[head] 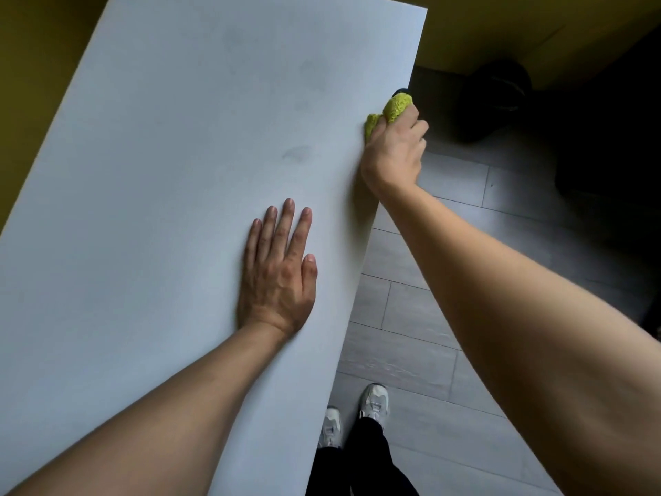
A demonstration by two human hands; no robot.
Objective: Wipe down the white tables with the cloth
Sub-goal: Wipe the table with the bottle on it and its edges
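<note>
A large white table (171,180) fills the left and middle of the view, with a few faint grey smudges on its surface. My right hand (393,155) grips a bunched yellow-green cloth (395,107) and presses it against the table's right edge, fingers wrapped over the side. My left hand (279,270) lies flat on the tabletop near the right edge, palm down with fingers together, holding nothing.
Grey plank floor (447,352) runs along the table's right side, where my white shoes (373,402) stand. A dark round object (497,91) sits on the floor at the upper right, by a yellow wall (500,23). Yellow also borders the table's left side.
</note>
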